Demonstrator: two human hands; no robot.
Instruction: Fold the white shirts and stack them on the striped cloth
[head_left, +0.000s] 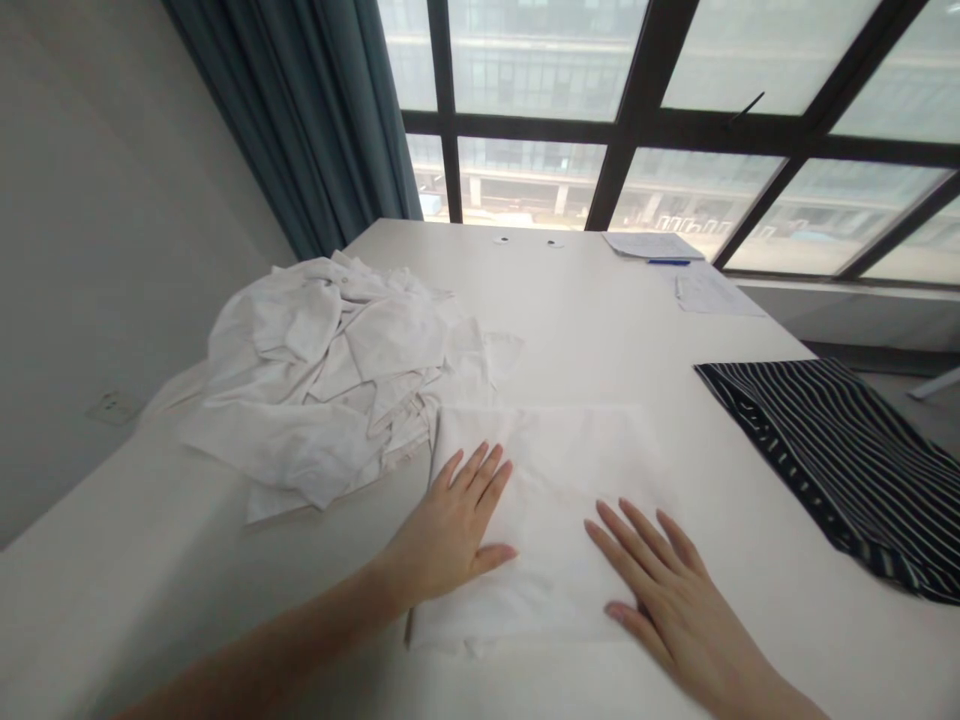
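Head camera looks down across a white tabletop (600, 320) that runs out to a big window (675, 150), with a dark teal curtain (315, 110) hanging at its left.

Both of the person's hands lie flat on a folded white cloth (555, 460) at the near middle of the tabletop. The left hand (450, 535) rests palm down on the cloth's left part, its fingers (484, 475) stretched out and close together, gripping nothing. The right hand (671, 595) rests on the lower right part in the same way, fingers spread and straight, with nothing held.

The cloth forms a tidy rectangle with fairly straight edges. From how it lies, I judge this piece to be folded already and only being pressed smooth. Just beside it on the left, touching its far corner, sits a crumpled heap of white cloths (322, 380), loose and overlapping, none of them folded. That heap looks to be the larger share left to do.

On the right, well apart from the hands, a dark striped cloth (840, 460) lies flat and hangs over the tabletop's edge. Far off near the window are some sheets of paper (652, 244) with a blue pen (669, 262) beside them.
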